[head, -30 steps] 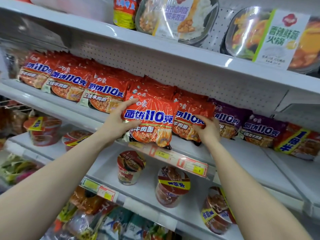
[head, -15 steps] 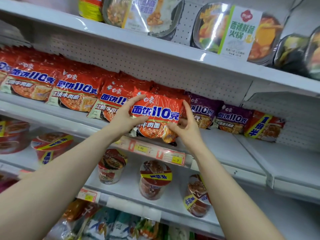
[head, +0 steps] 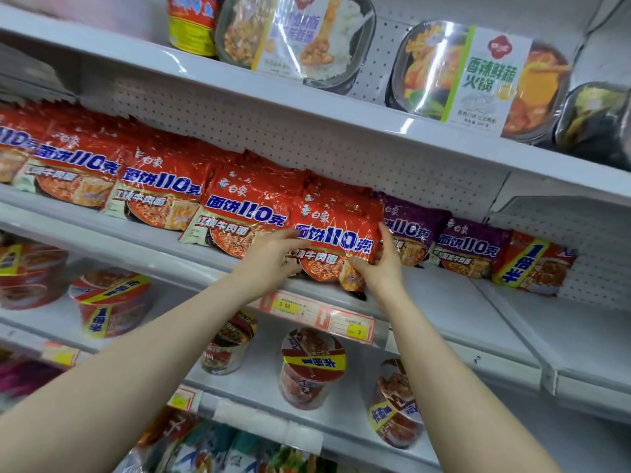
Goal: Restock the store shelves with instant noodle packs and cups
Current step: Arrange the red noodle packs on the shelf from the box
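Note:
A red instant noodle pack (head: 336, 233) stands at the front of the middle shelf (head: 454, 302), last in a row of red packs (head: 160, 192). My left hand (head: 271, 256) holds its left edge with curled fingers. My right hand (head: 380, 264) grips its lower right corner, thumb up along the right side. Purple noodle packs (head: 471, 247) stand just right of it. Noodle cups (head: 312, 367) sit on the shelf below.
A red pack with a yellow band (head: 536, 264) ends the middle row; bare shelf lies to its right. Boxed meals (head: 474, 76) fill the top shelf. Price tags (head: 321, 314) line the shelf edge. More cups (head: 109, 302) stand lower left.
Both hands carried the red pack right and back, setting it beside the purple packs. The right hand came over from the neighbouring pack onto this one. The camera view shifted right.

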